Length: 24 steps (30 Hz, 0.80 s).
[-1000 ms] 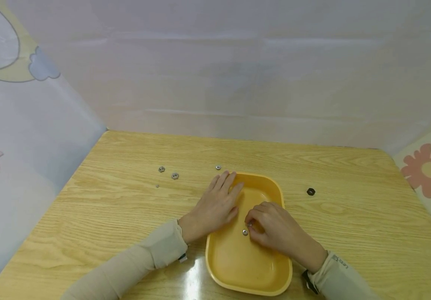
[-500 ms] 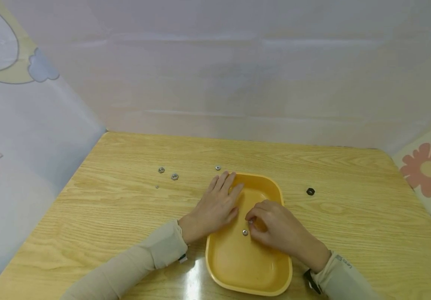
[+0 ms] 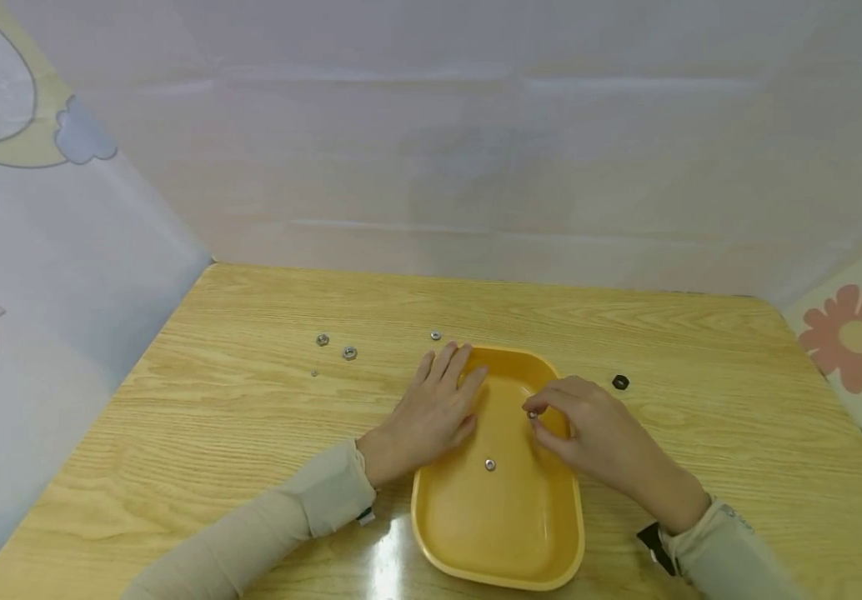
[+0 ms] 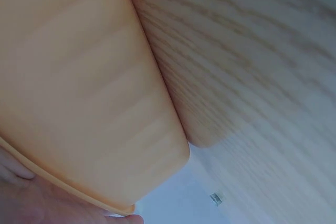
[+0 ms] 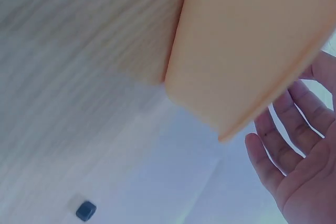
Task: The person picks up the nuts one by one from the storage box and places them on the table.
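Note:
A yellow plastic tray (image 3: 476, 575) stands on the wooden table, and one silver nut (image 3: 490, 465) lies on its floor. My left hand (image 3: 434, 412) rests over the tray's left rim with its fingers extended towards the far corner. Above the right part of the tray, my right hand (image 3: 588, 433) pinches a small silver nut (image 3: 532, 414) between thumb and fingertips. In the right wrist view, that hand's other fingers (image 5: 273, 150) show beside the tray's outer wall, and the pinched nut is hidden. The left wrist view shows the tray's outer side (image 4: 94, 77) above the left hand.
A black nut (image 3: 621, 382) lies on the table right of the tray. Beyond the tray's far rim sits a silver nut (image 3: 435, 335). Two larger silver nuts (image 3: 350, 353) and a tiny one (image 3: 314, 373) lie to the left. Pale curtains (image 3: 476, 167) enclose the table.
My right hand has lifted the pinched nut away from the one on the tray floor, moving towards the far right side. The left hand has stayed in place.

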Tool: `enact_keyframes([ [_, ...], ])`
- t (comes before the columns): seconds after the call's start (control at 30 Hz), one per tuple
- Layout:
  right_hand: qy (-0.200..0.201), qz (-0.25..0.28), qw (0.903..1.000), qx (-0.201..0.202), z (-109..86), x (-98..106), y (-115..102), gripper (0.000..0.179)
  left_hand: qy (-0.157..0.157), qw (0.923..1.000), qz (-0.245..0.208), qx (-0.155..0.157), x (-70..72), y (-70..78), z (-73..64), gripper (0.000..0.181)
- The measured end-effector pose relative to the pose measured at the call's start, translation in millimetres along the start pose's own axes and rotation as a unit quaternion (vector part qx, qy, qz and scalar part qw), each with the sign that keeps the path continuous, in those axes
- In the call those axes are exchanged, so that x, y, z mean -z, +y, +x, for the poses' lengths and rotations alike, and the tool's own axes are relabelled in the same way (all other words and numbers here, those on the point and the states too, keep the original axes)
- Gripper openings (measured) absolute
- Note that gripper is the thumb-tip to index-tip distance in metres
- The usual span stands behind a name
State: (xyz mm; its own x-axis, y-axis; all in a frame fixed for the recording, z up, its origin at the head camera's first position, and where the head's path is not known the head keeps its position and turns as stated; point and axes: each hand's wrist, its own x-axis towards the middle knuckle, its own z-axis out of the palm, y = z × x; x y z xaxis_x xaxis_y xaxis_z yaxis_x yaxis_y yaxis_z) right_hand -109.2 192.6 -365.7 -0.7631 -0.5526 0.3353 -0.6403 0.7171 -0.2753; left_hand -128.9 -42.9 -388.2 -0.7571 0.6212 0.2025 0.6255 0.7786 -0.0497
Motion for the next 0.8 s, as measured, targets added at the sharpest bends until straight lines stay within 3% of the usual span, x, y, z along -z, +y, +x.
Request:
enact_keyframes([
  [0.27,0.057,-0.006,0.998,0.025,-5.9,6.8,13.4,0.021,0.01,0.9999,-0.006,-0.006,-0.5,0.0,-0.5,0.059],
  [0.8,0.059,-0.006,0.9974,-0.04,-21.7,22.2,32.9,0.022,0.011,0.9998,-0.013,-0.011,-1.4,-0.5,-0.4,0.057],
])
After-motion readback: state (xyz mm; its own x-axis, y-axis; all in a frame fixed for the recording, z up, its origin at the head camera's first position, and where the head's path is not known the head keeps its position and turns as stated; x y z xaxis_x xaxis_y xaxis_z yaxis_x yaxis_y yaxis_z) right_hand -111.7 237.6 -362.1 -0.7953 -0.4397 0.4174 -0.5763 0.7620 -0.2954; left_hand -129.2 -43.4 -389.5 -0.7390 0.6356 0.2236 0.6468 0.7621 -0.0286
